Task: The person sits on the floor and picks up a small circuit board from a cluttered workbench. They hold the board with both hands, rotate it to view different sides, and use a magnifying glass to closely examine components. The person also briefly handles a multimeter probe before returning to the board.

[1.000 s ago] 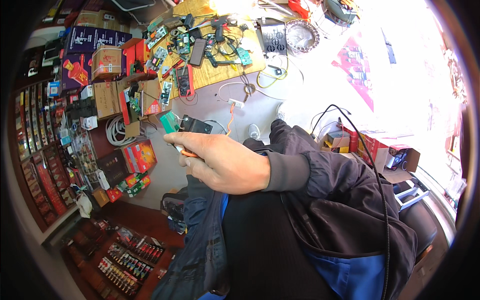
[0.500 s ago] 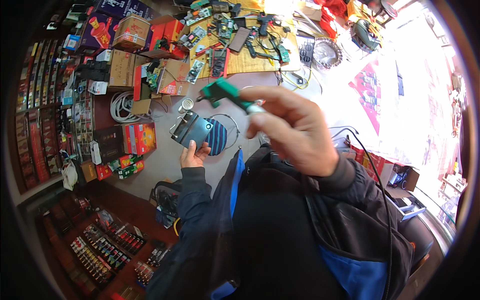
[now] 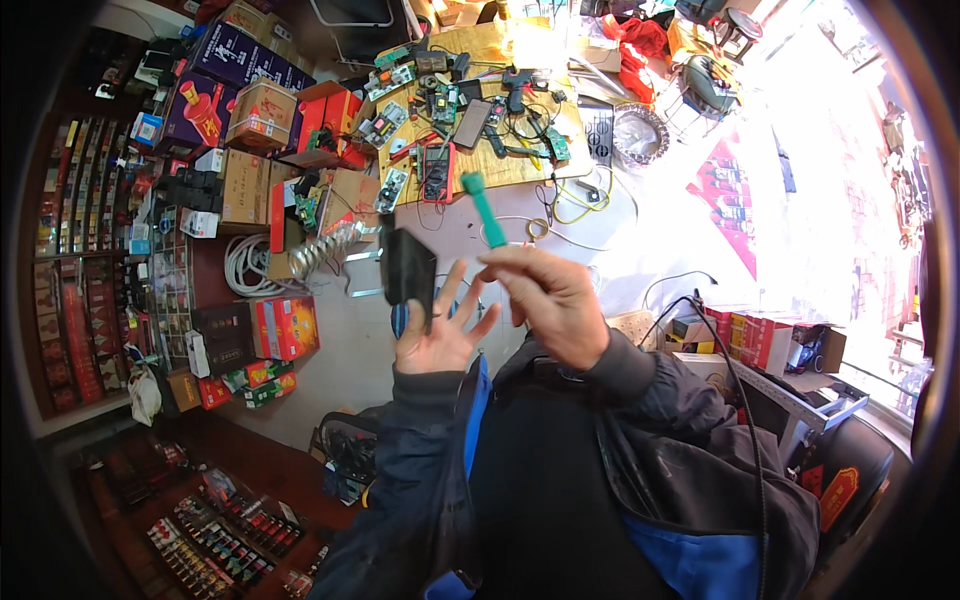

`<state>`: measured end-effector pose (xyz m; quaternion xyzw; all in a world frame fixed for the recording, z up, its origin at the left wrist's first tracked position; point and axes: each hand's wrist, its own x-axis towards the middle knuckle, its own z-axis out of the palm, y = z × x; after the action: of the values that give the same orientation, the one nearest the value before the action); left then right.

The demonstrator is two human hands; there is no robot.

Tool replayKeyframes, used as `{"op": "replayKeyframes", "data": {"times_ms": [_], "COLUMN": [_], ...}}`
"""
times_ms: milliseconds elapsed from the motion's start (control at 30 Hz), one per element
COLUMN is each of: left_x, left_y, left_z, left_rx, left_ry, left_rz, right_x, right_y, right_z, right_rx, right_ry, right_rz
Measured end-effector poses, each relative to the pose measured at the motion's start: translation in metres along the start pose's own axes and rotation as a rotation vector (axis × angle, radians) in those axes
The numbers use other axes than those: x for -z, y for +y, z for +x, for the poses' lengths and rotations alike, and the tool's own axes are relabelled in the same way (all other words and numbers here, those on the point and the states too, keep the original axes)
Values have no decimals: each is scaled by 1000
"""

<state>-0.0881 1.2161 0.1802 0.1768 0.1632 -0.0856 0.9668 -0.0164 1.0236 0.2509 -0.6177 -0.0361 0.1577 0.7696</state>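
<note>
My left hand [image 3: 436, 340] holds a dark, blocky metal piece [image 3: 410, 268] near its thumb, while its other fingers are spread. Bright metal prongs [image 3: 364, 272] stick out of the piece's left side. A blurred silvery coil spring [image 3: 325, 250] lies beyond them; whether it is joined to the piece I cannot tell. Just to the right, my right hand [image 3: 555, 305] pinches the lower end of a slim green piece [image 3: 485, 212], which points up and is smeared by motion. Its kind is unclear. Behind my left hand, a blue striped round object [image 3: 400, 320] is mostly hidden.
Ahead is a wooden board [image 3: 555, 175] crowded with circuit boards, a red-edged multimeter [image 3: 437, 172] and a hot-glue gun [image 3: 517, 88]. Cartons [image 3: 262, 115] and a coiled white cable [image 3: 248, 268] stand left. A black cable [image 3: 735, 370] runs down past my right arm.
The metal piece has been raised and turned, and my left fingers have spread. My right hand has come lower and left, closer to the left hand, with the green piece now upright.
</note>
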Motion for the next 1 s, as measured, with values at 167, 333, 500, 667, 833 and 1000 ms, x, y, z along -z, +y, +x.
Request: {"op": "replayKeyframes", "data": {"times_ms": [167,333,500,667,833,1000], "left_x": [-51,-51,-86,-148,-216,-253], "left_y": [-3,17,45,94,134,152], "left_z": [27,37,21,-23,-74,-99], "left_rx": [47,6,-147,-358,-564,-713], "left_ry": [-81,-125,-90,-319,-411,-517], "left_rz": [102,121,112,201,119,216], "right_x": [-4,-4,21,62,128,182], "right_y": [26,40,77,159,213,226], "right_z": [-6,-5,-2,19,25,31], "right_rx": [168,241,18,64,218,138], "right_ry": [-115,-124,-282,-155,28,149], "right_rz": [-97,-4,-297,-557,-810,-1010]}}
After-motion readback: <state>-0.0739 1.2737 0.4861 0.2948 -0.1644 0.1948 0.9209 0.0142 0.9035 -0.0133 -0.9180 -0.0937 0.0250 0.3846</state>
